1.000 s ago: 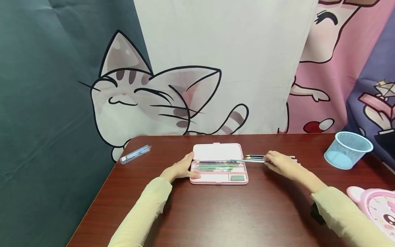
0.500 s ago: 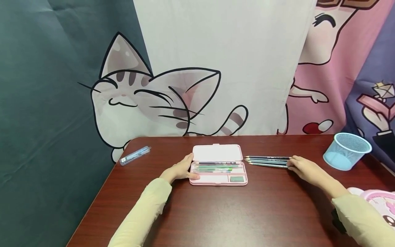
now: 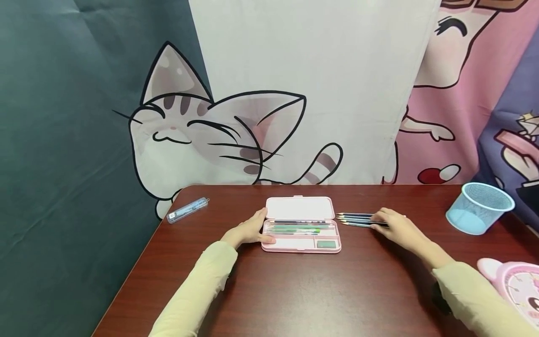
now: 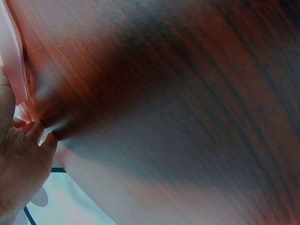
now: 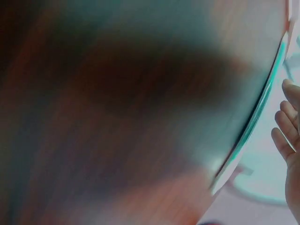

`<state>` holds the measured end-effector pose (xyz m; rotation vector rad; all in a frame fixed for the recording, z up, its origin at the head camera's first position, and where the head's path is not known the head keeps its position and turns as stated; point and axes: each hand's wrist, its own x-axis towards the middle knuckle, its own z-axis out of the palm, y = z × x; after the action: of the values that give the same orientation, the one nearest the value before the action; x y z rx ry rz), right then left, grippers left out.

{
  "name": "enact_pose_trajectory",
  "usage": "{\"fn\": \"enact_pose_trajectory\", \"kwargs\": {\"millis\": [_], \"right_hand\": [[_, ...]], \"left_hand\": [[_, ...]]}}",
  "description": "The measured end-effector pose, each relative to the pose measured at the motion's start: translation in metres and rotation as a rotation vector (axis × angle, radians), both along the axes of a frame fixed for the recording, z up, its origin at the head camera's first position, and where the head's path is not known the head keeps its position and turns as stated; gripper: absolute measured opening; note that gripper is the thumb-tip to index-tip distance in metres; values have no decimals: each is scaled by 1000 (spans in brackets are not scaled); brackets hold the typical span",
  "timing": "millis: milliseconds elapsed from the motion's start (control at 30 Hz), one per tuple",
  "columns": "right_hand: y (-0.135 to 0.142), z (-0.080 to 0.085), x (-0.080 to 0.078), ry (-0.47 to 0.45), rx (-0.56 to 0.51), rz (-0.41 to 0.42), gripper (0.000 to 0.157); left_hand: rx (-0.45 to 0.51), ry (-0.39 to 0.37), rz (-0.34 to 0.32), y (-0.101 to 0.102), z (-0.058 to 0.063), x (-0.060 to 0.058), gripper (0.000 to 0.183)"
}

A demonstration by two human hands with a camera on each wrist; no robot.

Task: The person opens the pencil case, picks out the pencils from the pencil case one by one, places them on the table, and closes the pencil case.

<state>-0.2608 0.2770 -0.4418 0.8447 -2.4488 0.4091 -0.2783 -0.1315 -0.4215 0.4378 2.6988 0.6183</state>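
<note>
An open pink pencil case (image 3: 294, 249) lies in the middle of the table, with several pens and pencils (image 3: 296, 229) in its long compartment and a green eraser (image 3: 326, 244) at its front right. My left hand (image 3: 249, 229) holds its left end, thumb over the tray and fingers beside the lid. Several dark and teal pencils (image 3: 351, 220) lie side by side to its right. Over their right part is my right hand (image 3: 396, 228), its fingers loosely bent; the hand (image 5: 290, 131) shows no pencil between its fingers in the right wrist view.
A clear blue plastic case (image 3: 187, 210) lies at the table's back left. At the back right stands a light blue mesh pen holder (image 3: 480, 208). A pink clock (image 3: 515, 285) with round ears is at the right edge. A curtain with a printed cat (image 3: 193, 140) hangs behind the table.
My right hand first moved right along the pencils to their ends, then came back left over them. A teal pencil end reaching over the case no longer does. My left hand has stayed put.
</note>
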Motion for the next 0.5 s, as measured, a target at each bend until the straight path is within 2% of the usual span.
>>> {"fn": "enact_pose_trajectory", "kwargs": {"millis": [100,233,367,500], "right_hand": [[-31,2,-7,-13,-22,59,16],[-71,7,-10,-102,-7,121,11],[-101,12,-9,-205,72,141,11],[-115,14,-12,-203,148,124,11]], "left_hand": [[-7,2,1,-1,1,0,105],[-6,1,-5,-1,-1,-1,105],[-1,11,-10,-1,-2,-1,105],[2,13,-11,-1,-2,-1,104]]}}
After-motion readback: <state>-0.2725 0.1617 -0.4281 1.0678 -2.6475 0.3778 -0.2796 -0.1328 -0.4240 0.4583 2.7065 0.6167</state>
